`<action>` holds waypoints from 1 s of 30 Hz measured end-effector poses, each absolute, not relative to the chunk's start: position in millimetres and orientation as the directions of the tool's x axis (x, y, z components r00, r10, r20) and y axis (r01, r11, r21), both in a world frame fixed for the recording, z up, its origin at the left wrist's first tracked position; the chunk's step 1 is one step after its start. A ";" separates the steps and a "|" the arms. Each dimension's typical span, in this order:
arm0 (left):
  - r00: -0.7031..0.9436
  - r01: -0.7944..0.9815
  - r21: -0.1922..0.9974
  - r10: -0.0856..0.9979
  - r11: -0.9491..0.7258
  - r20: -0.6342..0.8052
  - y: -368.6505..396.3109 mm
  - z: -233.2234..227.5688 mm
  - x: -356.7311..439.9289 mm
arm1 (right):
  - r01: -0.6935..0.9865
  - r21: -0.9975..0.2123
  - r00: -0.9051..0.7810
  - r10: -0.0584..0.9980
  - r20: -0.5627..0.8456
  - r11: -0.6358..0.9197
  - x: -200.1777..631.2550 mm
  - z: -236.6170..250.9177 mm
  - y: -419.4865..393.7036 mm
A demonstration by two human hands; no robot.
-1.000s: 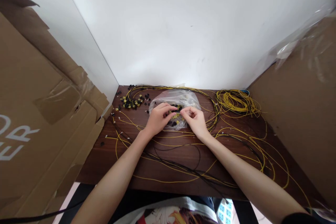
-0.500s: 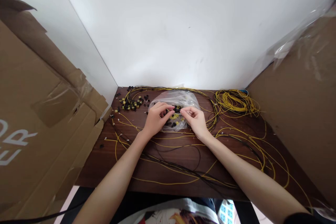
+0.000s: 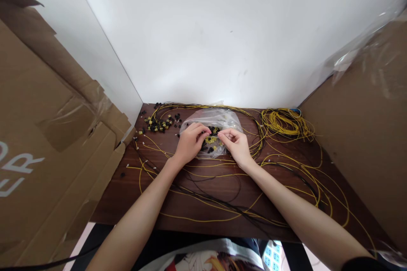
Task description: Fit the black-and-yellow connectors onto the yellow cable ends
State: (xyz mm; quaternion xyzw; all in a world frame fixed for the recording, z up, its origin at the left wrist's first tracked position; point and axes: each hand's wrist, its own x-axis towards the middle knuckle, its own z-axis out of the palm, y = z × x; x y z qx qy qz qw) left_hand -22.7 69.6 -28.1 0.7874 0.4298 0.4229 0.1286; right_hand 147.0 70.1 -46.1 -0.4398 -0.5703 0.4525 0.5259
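My left hand (image 3: 190, 143) is over the left side of a clear plastic bag (image 3: 203, 115), its thumb and fingertips pinched together. Opposite it, my right hand (image 3: 237, 146) also pinches thumb against index finger, a small gap from the left fingertips. Whatever either pinch holds is too small to make out. Small black and yellow plastic pieces (image 3: 210, 139) lie in the bag, between and below my hands. Thin yellow and black cables run on the table around the bag and under my forearms.
Loose black and yellow pieces (image 3: 159, 125) are heaped at the table's back left. A coil of yellow cable (image 3: 280, 123) lies at the back right. Cardboard (image 3: 57, 135) stands on the left, more cardboard (image 3: 359, 127) on the right, and a white wall (image 3: 203, 38) behind.
The left thumb has drawn in closer to its index finger. Otherwise both hands stay in nearly the same place over the bag.
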 end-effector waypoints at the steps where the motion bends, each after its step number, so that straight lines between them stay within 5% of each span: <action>1: 0.271 0.570 0.568 0.788 -0.594 0.553 69.7 -28.6 -22.5 | 0.026 -0.979 -0.061 0.978 0.201 0.202 147.0 -46.2 70.2; 30: 0.278 0.583 0.550 0.783 -0.598 0.557 68.4 -30.3 -21.1 | 0.029 -0.975 -0.097 0.972 0.216 0.220 146.9 -44.7 67.6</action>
